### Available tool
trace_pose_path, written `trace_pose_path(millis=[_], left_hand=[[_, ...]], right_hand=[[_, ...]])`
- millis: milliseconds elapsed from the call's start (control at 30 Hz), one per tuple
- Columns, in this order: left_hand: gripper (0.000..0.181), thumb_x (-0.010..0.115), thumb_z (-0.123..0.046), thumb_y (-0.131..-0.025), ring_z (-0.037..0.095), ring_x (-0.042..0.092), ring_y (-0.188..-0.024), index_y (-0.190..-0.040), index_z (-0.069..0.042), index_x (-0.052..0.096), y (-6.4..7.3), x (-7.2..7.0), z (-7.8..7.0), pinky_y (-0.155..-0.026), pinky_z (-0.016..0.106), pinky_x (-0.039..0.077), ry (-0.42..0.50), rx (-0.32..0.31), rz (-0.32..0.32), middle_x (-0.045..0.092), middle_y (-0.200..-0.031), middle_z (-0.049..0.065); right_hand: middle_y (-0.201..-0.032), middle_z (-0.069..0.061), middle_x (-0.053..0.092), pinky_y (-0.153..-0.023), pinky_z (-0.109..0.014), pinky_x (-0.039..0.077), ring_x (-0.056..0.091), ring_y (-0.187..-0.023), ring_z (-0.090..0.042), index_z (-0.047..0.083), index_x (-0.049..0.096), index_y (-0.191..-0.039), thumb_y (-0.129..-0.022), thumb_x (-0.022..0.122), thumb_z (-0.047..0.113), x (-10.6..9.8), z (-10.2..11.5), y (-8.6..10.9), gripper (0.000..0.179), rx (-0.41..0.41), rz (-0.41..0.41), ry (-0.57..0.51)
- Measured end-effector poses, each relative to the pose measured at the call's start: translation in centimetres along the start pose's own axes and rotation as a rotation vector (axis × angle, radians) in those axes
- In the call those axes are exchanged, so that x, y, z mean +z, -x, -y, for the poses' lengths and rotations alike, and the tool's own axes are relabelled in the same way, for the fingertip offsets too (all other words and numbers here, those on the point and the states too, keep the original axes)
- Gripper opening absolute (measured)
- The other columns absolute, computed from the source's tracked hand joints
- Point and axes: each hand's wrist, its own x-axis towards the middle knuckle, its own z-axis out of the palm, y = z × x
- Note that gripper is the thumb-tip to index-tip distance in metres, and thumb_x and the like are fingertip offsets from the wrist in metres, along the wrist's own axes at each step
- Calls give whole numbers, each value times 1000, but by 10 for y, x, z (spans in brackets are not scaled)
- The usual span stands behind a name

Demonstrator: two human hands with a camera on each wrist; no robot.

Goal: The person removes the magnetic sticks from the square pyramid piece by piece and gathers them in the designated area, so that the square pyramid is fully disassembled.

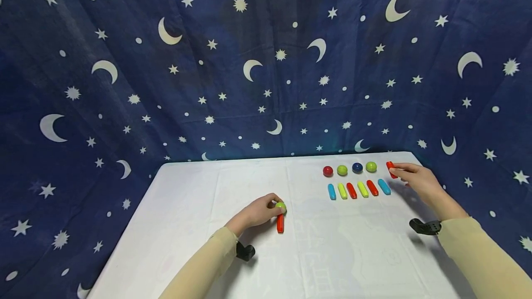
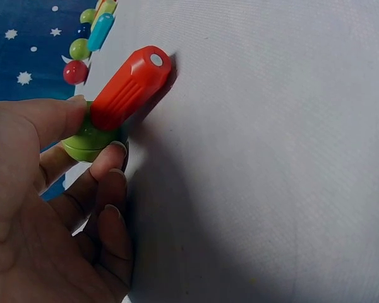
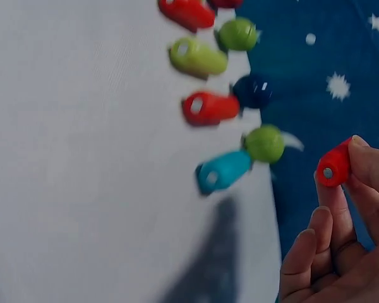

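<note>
Near the middle of the table, my left hand pinches a green ball between thumb and fingers. A red stick with a silver disc in its end touches the ball and points away from the hand, close over the white cloth. At the far right, my right hand grips a second red stick between thumb and fingertips, its silver-disc end facing the wrist camera. That stick is held beside the end of a row of balls, nearest a green ball and a blue stick.
Along the table's back right lie a red ball, another green ball and a dark blue ball. In front of them runs a row of blue, yellow and red sticks. A starry blue curtain hangs behind the white table.
</note>
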Motion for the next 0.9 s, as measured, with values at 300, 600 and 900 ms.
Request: trace_pose_path(millis=[300, 600, 900], left_hand=[[25, 65, -39, -100, 18, 58, -81, -118, -22, 65, 0, 0, 1, -77, 38, 44, 1, -2, 0, 61, -93, 1], [25, 66, -39, -100, 18, 58, -79, -118, -22, 65, 0, 0, 2, -76, 37, 45, 10, -10, 0, 62, -93, 2], [25, 66, -38, -100, 17, 58, -78, -119, -22, 65, 0, 1, 2, -74, 36, 46, 26, -7, 6, 62, -92, 2]], right_hand=[[-116, -19, 60, -67, -29, 45, 53, -93, -29, -9, 51, -142, -98, 65, 48, 1, -31, -10, 73, 126, 17, 37], [-131, -33, 53, -70, -28, 43, 52, -106, -38, -13, 54, -135, -98, 66, 39, 2, -37, -6, 65, 136, 6, 59], [-131, -35, 53, -82, -46, 46, 51, -112, -45, -14, 57, -131, -98, 64, 32, 6, -34, -3, 57, 188, -32, 107]])
